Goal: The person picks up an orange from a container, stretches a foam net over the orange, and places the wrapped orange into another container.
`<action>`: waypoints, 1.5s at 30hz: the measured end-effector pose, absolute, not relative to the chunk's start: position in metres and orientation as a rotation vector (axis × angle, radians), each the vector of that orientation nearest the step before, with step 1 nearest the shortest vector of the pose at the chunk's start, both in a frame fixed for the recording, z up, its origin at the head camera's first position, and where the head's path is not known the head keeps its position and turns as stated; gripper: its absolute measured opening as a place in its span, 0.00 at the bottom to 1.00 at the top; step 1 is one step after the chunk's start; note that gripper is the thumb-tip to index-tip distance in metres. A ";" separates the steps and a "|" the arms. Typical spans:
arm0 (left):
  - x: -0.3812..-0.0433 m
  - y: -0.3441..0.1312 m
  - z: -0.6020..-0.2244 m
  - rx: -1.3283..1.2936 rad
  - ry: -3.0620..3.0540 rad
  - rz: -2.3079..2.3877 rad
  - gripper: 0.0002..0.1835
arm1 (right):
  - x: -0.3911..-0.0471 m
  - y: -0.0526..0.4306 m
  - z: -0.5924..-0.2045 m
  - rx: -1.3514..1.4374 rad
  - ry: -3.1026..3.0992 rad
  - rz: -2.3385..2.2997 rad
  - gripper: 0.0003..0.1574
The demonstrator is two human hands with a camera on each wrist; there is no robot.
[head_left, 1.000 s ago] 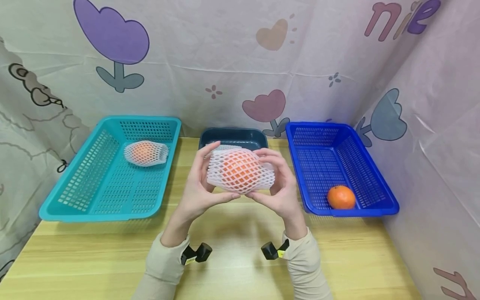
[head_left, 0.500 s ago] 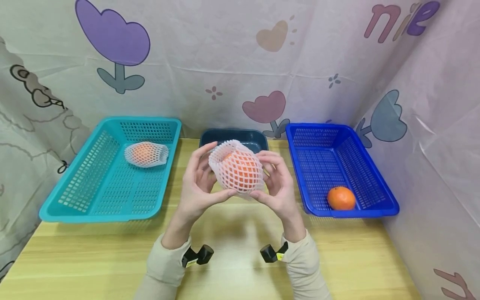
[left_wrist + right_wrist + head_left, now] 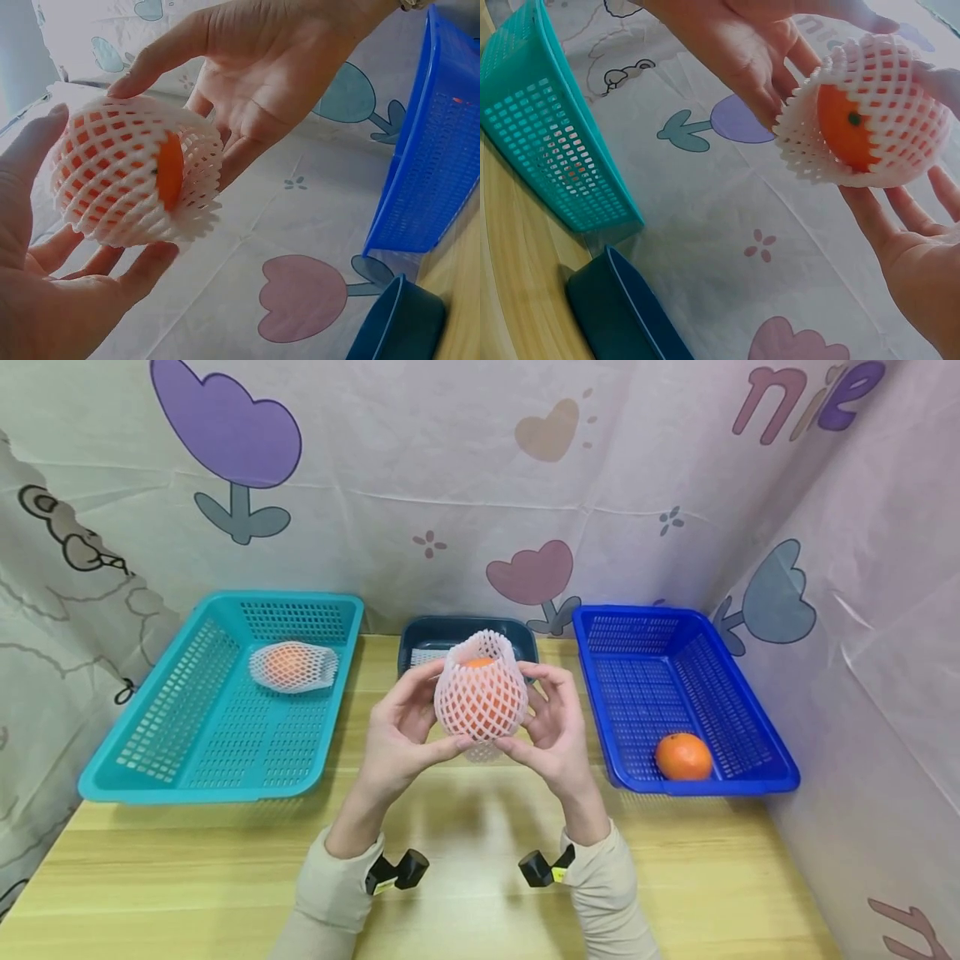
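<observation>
Between my two hands, above the table, is an orange in a white foam fruit net (image 3: 482, 700). My left hand (image 3: 401, 733) grips it from the left, thumb at the near side and fingers around the far side. From the right, my right hand (image 3: 558, 731) holds it the same way, the thumbs close together at the bottom. The net's open end points up and away; bare orange peel (image 3: 846, 127) with a green stem spot shows through it in the right wrist view. Some fingertips are hidden behind the fruit in the head view.
A teal basket (image 3: 206, 796) at left holds another netted orange (image 3: 291, 667). At right, a blue basket (image 3: 783, 777) contains a bare orange (image 3: 683, 757). Behind my hands stands a small dark teal bin (image 3: 468, 624) with white foam netting (image 3: 426, 657). A printed curtain (image 3: 360, 452) hangs behind.
My hands have turned the netted orange, so the net's open end has swung from sideways to up and away. Netting in the small bin now shows more clearly. The baskets have not moved.
</observation>
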State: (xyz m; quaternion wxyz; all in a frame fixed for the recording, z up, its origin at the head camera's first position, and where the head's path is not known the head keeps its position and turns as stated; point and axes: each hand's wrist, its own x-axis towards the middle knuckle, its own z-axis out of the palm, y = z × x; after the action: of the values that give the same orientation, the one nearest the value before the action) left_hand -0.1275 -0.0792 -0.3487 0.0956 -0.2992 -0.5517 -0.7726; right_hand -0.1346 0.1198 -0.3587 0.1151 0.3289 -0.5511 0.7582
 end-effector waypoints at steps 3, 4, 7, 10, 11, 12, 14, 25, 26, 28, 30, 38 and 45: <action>-0.127 -0.080 -0.349 -0.902 -1.677 -2.272 0.45 | -0.135 0.121 -0.359 0.985 -1.629 2.215 0.50; -0.127 -0.080 -0.350 -0.903 -1.682 -2.266 0.45 | -0.135 0.121 -0.359 0.991 -1.637 2.213 0.51; -0.127 -0.080 -0.349 -0.898 -1.687 -2.236 0.44 | -0.135 0.122 -0.359 0.997 -1.656 2.207 0.50; -0.127 -0.080 -0.349 -0.902 -1.682 -2.220 0.45 | -0.135 0.122 -0.358 0.991 -1.663 2.208 0.49; -0.127 -0.081 -0.348 -0.906 -1.682 -2.218 0.45 | -0.135 0.122 -0.358 0.988 -1.660 2.211 0.48; -0.127 -0.081 -0.348 -0.911 -1.680 -2.216 0.46 | -0.135 0.122 -0.358 0.986 -1.655 2.214 0.48; -0.126 -0.081 -0.347 -0.920 -1.671 -2.220 0.46 | -0.135 0.122 -0.358 0.984 -1.645 2.224 0.47; -0.125 -0.080 -0.347 -0.918 -1.694 -2.258 0.36 | -0.134 0.123 -0.358 0.938 -1.638 2.228 0.46; -0.125 -0.080 -0.347 -0.917 -1.712 -2.253 0.33 | -0.134 0.123 -0.358 0.930 -1.625 2.243 0.45; -0.125 -0.081 -0.348 -0.934 -1.728 -2.280 0.26 | -0.134 0.123 -0.358 0.909 -1.594 2.283 0.45; -0.125 -0.082 -0.347 -0.952 -1.737 -2.298 0.25 | -0.134 0.123 -0.357 0.880 -1.570 2.334 0.44; -0.132 -0.077 -0.354 -0.956 -1.777 -1.964 0.30 | -0.134 0.126 -0.353 0.748 -1.573 2.506 0.34; -0.141 -0.075 -0.356 -1.028 -1.793 -1.311 0.34 | -0.130 0.127 -0.344 0.528 -1.611 2.618 0.24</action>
State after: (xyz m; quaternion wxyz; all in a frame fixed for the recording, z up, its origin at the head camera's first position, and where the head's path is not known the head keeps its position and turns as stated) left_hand -0.1408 -0.0751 -0.3563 0.3401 -0.3951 -0.6890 -0.5036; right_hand -0.1304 0.1274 -0.3438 0.0115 0.1693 -0.5165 0.8393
